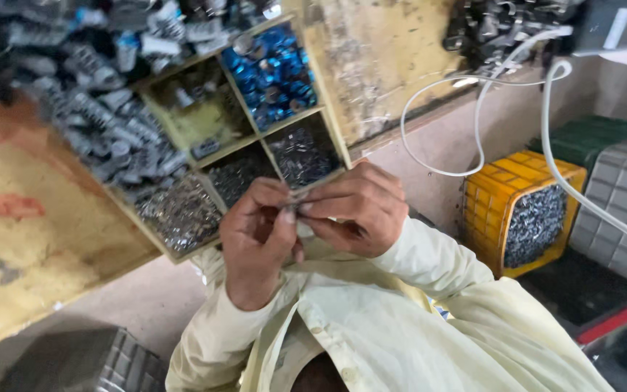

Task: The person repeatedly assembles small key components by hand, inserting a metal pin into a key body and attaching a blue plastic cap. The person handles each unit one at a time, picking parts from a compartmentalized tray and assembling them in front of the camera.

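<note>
Held item: small metal part (295,205), grey, too blurred to identify, pinched between the fingertips of both hands.
Left hand (259,236): fingers curled, thumb pressed to the part.
Right hand (357,210): fingertips grasping the part from the opposite side, touching the left hand.
Just beyond the hands: wooden compartment tray (332,134), cells of dark metal bits (302,152) and blue pieces (273,72).
Beyond the left hand: heap of grey springs (103,116).
To the right: yellow crate (495,196), white cable (560,167).
</note>
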